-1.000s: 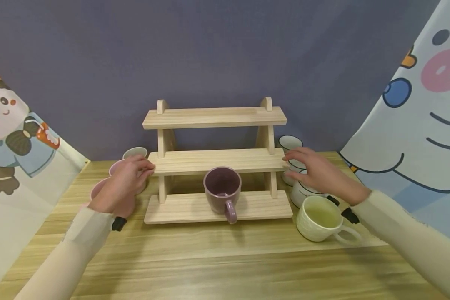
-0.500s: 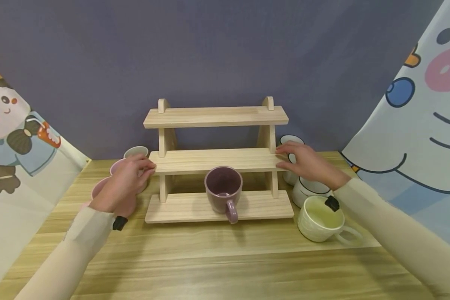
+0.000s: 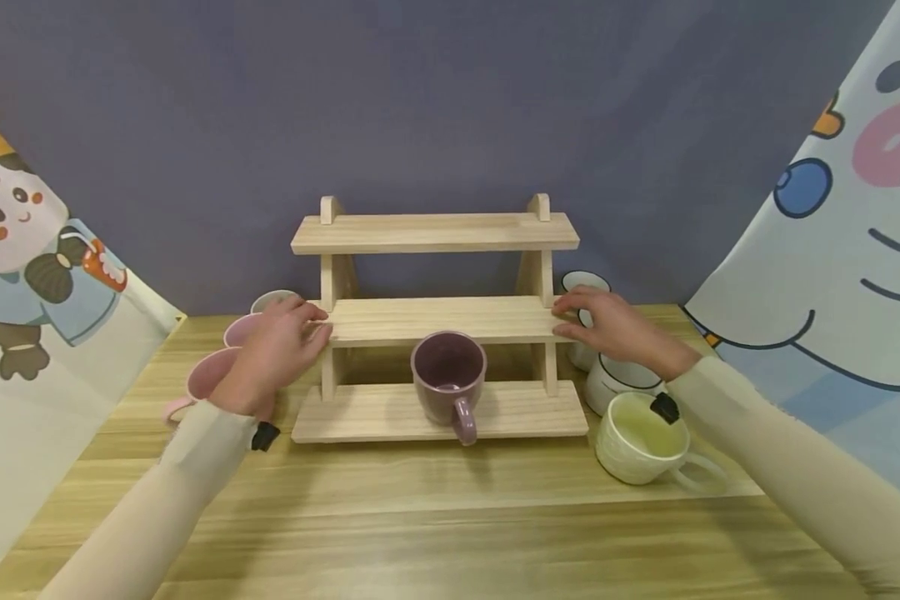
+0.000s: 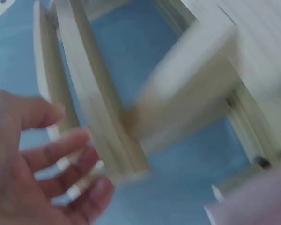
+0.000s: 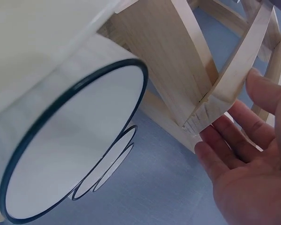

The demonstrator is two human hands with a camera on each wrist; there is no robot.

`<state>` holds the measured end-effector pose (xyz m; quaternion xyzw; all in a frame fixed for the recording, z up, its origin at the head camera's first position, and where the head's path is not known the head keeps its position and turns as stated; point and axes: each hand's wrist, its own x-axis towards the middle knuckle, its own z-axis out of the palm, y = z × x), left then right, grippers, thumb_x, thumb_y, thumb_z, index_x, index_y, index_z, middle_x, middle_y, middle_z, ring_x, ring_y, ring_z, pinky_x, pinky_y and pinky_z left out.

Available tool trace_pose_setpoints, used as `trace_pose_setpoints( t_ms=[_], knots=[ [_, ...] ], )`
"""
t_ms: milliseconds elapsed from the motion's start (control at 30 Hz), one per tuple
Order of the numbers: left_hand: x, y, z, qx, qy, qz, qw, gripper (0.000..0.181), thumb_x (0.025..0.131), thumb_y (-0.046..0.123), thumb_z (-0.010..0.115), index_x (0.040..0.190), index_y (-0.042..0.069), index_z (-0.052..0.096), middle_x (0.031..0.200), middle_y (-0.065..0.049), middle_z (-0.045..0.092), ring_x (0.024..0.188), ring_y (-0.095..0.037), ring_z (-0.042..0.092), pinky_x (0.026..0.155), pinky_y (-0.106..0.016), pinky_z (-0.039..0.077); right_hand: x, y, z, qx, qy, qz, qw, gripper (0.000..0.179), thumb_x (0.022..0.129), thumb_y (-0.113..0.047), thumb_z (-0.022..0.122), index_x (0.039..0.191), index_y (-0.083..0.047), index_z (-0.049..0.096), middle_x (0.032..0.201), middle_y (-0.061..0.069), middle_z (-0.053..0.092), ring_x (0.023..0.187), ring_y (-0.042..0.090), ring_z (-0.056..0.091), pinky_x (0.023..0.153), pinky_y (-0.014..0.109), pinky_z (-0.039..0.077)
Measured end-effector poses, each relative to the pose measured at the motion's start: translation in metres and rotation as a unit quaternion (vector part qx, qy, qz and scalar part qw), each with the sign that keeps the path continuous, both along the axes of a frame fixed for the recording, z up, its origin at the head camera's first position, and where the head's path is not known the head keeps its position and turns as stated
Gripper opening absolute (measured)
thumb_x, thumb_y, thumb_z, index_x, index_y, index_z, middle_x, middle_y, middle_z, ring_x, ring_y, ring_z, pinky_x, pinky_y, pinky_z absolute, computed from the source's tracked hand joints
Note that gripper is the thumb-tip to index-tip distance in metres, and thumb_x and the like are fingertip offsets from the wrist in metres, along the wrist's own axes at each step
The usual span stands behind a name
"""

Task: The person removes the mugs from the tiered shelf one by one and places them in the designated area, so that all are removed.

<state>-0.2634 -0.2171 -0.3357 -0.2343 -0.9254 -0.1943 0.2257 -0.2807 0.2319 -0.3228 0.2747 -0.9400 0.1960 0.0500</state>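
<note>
A three-tier wooden display stand (image 3: pixel 435 320) stands on the table. My right hand (image 3: pixel 607 323) grips the right end of its middle shelf; in the right wrist view the right hand (image 5: pixel 257 145) has its thumb along the board and its fingers curled by the end. At the left end of that shelf is my left hand (image 3: pixel 273 350), thumb and fingers spread. Although blurred, the left wrist view shows the left hand (image 4: pixel 51 159) loosely bent, fingertips near a board (image 4: pixel 103 103), thumb apart from it. A purple mug (image 3: pixel 448 379) is upright on the bottom tier, handle forward.
Pink mugs (image 3: pixel 212 372) and a white-rimmed cup (image 3: pixel 272 297) stand left of the stand, partly behind my left hand. To the right are white mugs with dark rims (image 3: pixel 621 379) and a pale green mug (image 3: pixel 633 446). A dark cloth (image 3: pixel 435 108) hangs behind.
My right hand has come left from beside the shelf onto its right end. The left hand has shifted rightward over the left end, with its fingers spreading apart.
</note>
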Motion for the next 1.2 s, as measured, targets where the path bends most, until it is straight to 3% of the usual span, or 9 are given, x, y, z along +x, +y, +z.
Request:
trace_pose_setpoints(
  t_ms=[133,267,433,600,733,967,1200],
  knots=[
    [0.01,0.025,0.009,-0.004,-0.016,0.019,0.9997,0.029,0.09,0.021,0.06,0.101,-0.005,0.066,0.097,-0.018,0.058,0.093,-0.038,0.048,0.081,-0.048,0.04,-0.001,-0.002,0.0,-0.002,-0.01,-0.008,0.9999,0.031,0.091,-0.022,0.065,0.116,-0.004,0.063,0.119,0.012,0.057,0.109,0.03,0.052,0.088,0.047,0.043],
    [0.023,0.059,0.017,-0.023,-0.041,-0.003,0.9989,0.039,0.092,0.031,0.06,0.11,-0.004,0.063,0.105,-0.016,0.057,0.097,-0.034,0.048,0.086,-0.045,0.039,-0.001,-0.002,-0.002,-0.015,-0.005,-0.008,0.9998,0.029,0.09,-0.019,0.066,0.114,-0.003,0.064,0.117,0.012,0.057,0.108,0.03,0.053,0.087,0.047,0.043],
    [0.036,0.097,0.016,-0.051,-0.076,-0.039,0.995,0.063,0.09,0.052,0.056,0.123,-0.003,0.056,0.117,-0.015,0.052,0.108,-0.03,0.046,0.095,-0.041,0.038,-0.002,-0.002,-0.004,-0.023,-0.001,-0.004,0.9997,0.025,0.09,-0.019,0.066,0.11,-0.004,0.066,0.119,0.012,0.057,0.11,0.03,0.052,0.087,0.047,0.043],
    [0.041,0.124,0.013,-0.071,-0.09,-0.049,0.9922,0.079,0.082,0.065,0.056,0.123,-0.002,0.055,0.117,-0.015,0.05,0.104,-0.028,0.047,0.084,-0.041,0.046,-0.003,-0.004,-0.005,-0.027,0.006,-0.002,0.9996,0.02,0.09,-0.017,0.067,0.104,-0.004,0.067,0.118,0.013,0.057,0.11,0.031,0.052,0.088,0.047,0.043],
    [0.041,0.135,0.01,-0.08,-0.08,-0.047,0.9924,0.083,0.077,0.068,0.059,0.12,-0.003,0.055,0.112,-0.014,0.049,0.096,-0.026,0.047,0.077,-0.039,0.048,-0.002,-0.005,-0.004,-0.028,0.006,-0.003,0.9996,0.019,0.09,-0.017,0.066,0.104,-0.004,0.067,0.118,0.013,0.057,0.108,0.031,0.052,0.087,0.047,0.043],
    [0.041,0.14,0.007,-0.088,-0.06,-0.047,0.9932,0.088,0.071,0.071,0.063,0.112,-0.006,0.056,0.102,-0.015,0.051,0.092,-0.026,0.047,0.076,-0.037,0.048,-0.003,-0.003,-0.005,-0.036,0.018,-0.001,0.9992,0.018,0.088,-0.014,0.068,0.102,-0.002,0.067,0.115,0.015,0.058,0.106,0.032,0.053,0.086,0.047,0.042],
    [0.045,0.141,0.006,-0.067,-0.061,-0.037,0.9952,0.074,0.071,0.064,0.065,0.1,-0.004,0.058,0.092,-0.011,0.047,0.085,-0.023,0.044,0.071,-0.033,0.048,-0.002,-0.002,-0.005,-0.041,0.023,0.006,0.9989,0.015,0.088,-0.012,0.068,0.099,-0.002,0.067,0.112,0.015,0.058,0.104,0.031,0.054,0.083,0.045,0.044]
  ],
)
